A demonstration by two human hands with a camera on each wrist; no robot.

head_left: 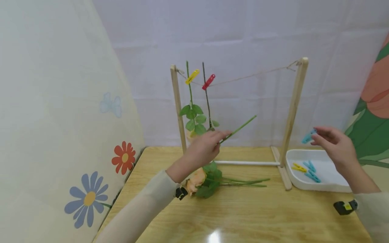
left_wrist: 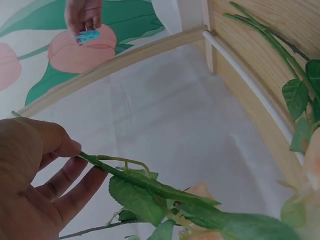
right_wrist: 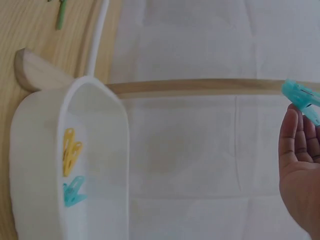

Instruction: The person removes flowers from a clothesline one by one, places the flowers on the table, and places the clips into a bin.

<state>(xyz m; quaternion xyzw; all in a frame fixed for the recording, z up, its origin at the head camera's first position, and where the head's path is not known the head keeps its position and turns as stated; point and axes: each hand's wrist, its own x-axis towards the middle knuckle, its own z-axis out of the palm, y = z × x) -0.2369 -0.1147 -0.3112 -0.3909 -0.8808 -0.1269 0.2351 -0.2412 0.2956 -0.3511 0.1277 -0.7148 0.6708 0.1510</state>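
Note:
My left hand (head_left: pixel 204 145) pinches the green stem of an artificial flower (head_left: pixel 237 129), which hangs head-down below the hand; in the left wrist view the stem (left_wrist: pixel 145 179) runs from my fingers (left_wrist: pixel 60 150) to leaves and a peach bloom. My right hand (head_left: pixel 332 143) holds a teal clothespin (head_left: pixel 308 136) at its fingertips, above the white tray; the clothespin (right_wrist: pixel 302 99) shows at my fingertips in the right wrist view. A wooden rack (head_left: pixel 293 104) carries a string with two stems clipped by a yellow pin (head_left: pixel 192 76) and a red pin (head_left: pixel 208 82).
More flowers with a peach bloom (head_left: pixel 197 179) lie on the wooden table (head_left: pixel 243 216) under the rack. The white tray (head_left: pixel 322 184) at the right holds yellow and teal clothespins (head_left: pixel 305 167). Patterned fabric walls stand at left, back and right.

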